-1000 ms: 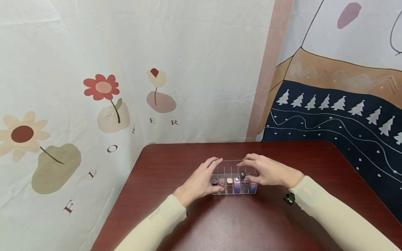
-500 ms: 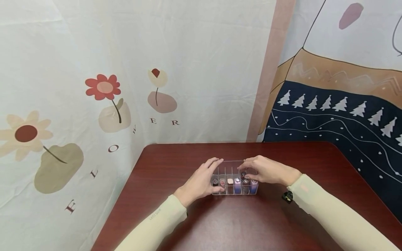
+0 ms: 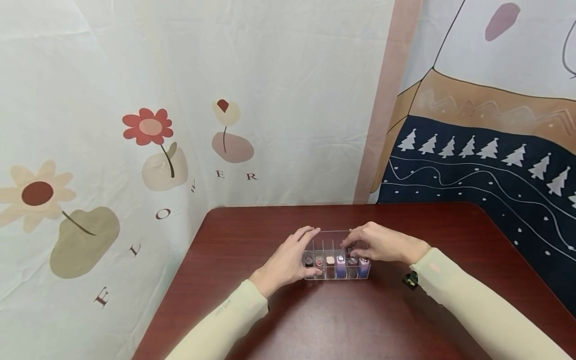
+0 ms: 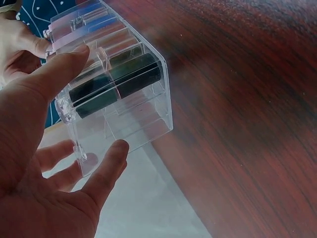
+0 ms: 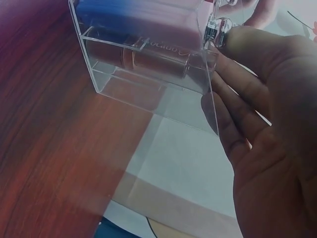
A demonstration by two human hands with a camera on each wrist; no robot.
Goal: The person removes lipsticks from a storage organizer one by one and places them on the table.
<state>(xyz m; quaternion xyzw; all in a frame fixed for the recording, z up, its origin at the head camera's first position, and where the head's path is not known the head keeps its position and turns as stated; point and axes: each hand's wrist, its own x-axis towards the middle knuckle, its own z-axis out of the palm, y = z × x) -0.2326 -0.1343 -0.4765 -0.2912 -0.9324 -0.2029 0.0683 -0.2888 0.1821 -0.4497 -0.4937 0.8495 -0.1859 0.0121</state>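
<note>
1. The left hand (image 3: pixel 288 260) rests against the left end of a clear plastic organizer (image 3: pixel 335 260), fingers spread and nearly straight. In the left wrist view its forefinger lies along the top edge and its thumb (image 4: pixel 106 166) touches the lower end wall, so it steadies the box rather than gripping it.
2. The right hand (image 3: pixel 382 244) sits at the organizer's right end, fingers bent over the top of the rightmost slots. In the head view the fingertips seem to pinch a dark-capped tube (image 3: pixel 348 248) in the back row, though the view is too small to be sure. In the right wrist view the fingers (image 5: pixel 247 74) press on the box's end wall.
3. The organizer stands on the dark red desk (image 3: pixel 315 320), near its middle and somewhat toward the far edge, well apart from every corner.
4. Its front row of slots holds upright tubes: dark and reddish caps at the left, a pale pink one (image 3: pixel 330 260), then purple and blue ones (image 3: pixel 363 265) at the right. The back row looks mostly bare apart from the tube under the right hand.
5. As a judgement, the front row looks filled and the back slots are what is left.
6. Printed cloths hang behind the desk: flowers (image 3: pixel 148 126) on the left, white trees on dark blue (image 3: pixel 486 150) on the right.
</note>
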